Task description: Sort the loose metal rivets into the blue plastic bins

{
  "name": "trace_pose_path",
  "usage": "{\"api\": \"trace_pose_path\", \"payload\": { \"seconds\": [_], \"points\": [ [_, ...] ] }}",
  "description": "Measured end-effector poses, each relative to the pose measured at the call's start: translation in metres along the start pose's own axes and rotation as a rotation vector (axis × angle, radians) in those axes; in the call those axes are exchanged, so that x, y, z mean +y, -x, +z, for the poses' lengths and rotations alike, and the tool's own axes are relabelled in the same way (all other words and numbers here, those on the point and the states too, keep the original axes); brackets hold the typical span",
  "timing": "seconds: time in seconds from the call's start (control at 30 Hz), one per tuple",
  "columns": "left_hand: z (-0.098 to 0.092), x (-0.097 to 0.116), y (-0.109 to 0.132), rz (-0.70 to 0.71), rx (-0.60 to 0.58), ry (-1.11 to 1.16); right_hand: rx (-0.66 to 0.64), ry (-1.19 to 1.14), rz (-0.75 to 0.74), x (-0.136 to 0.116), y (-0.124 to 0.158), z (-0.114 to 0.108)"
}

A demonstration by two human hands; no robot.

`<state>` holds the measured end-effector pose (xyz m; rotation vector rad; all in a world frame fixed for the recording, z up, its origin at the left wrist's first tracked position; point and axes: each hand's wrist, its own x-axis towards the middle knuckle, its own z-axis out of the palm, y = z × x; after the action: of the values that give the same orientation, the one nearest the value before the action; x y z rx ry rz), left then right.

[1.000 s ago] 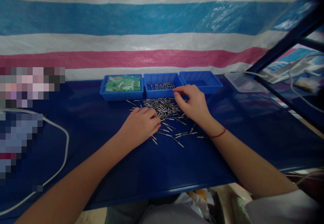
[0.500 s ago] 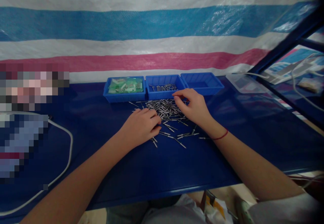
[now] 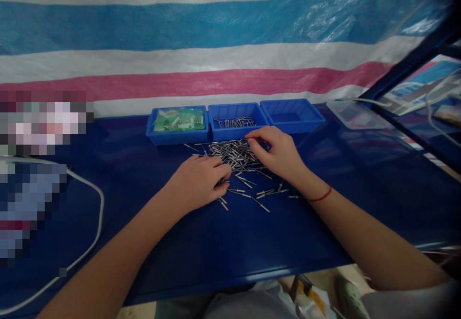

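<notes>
A heap of silver blind rivets (image 3: 236, 154) lies on the blue table, with several loose ones scattered on the near side. My left hand (image 3: 201, 179) rests at the heap's left edge, its fingers curled. Metal rivet shafts show in the gap between its thumb and forefinger. Over the right side of the heap, my right hand (image 3: 277, 150) has thumb and forefinger brought together in a pinch; anything between the tips is too small to make out. Just behind the heap, the middle blue bin (image 3: 236, 109) contains some rivets.
The left blue bin (image 3: 178, 139) holds green-tinted plastic packets with small metal parts. On the right stands another blue bin (image 3: 292, 117), beside a clear plastic lid or tray (image 3: 355, 116). A white cable (image 3: 102, 203) curves across the table's left. Striped sheeting (image 3: 216, 26) hangs behind.
The view has shifted slightly. Both hands stay nearly where they were; the left fingers have moved a little, with more rivet metal showing between thumb and forefinger.
</notes>
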<state>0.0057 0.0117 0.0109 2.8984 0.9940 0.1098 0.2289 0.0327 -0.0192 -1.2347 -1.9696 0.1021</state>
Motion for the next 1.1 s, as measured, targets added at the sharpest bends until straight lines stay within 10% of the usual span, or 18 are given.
{"api": "trace_pose_path", "payload": {
  "seconds": [1.1],
  "points": [
    [-0.0030, 0.0009, 0.0012, -0.069, -0.128, -0.020, -0.069, 0.008, -0.029, -0.0030, 0.0003, -0.0003]
  ]
}}
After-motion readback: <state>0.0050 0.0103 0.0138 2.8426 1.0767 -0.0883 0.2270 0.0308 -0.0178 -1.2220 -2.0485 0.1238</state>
